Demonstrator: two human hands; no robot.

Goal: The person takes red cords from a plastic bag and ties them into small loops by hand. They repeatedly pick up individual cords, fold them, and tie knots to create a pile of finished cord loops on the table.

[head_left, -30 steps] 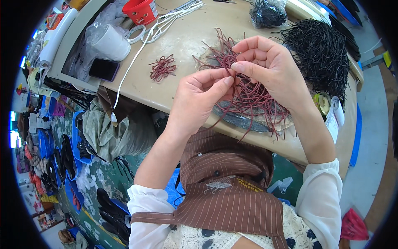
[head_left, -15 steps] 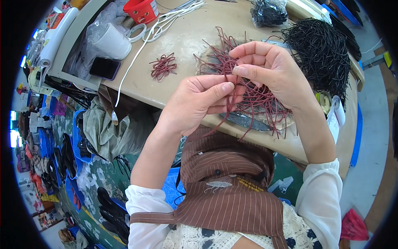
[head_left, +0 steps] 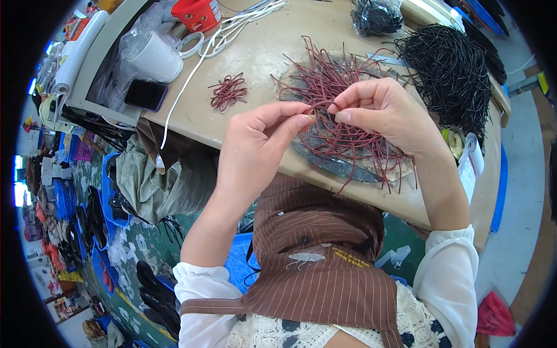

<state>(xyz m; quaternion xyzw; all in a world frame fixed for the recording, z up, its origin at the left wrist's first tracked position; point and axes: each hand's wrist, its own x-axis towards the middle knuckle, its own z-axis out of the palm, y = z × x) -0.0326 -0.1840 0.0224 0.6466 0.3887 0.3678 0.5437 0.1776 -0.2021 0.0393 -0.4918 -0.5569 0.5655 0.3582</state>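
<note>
Between my two hands a short stretch of dark red cord runs, slightly arched. My left hand pinches one side of it between thumb and forefinger. On the other side my right hand closes its thumb and fingertips on the same cord. Below and beyond them spreads a loose heap of dark red cords, lying on a flat, rough grey-brown slab. Apart from that heap, to the left, a small bunch of looped red cords rests on the table.
A large pile of black cords lies at the right, with a bagged black bundle behind. At the left are a phone, a white roll, a red tub and white cable. The table's front edge runs below my hands.
The cord that hung down in a loop from my fingers is now held short between both pinches. My right hand has come lower, and my left fingers have drawn into a tighter pinch.
</note>
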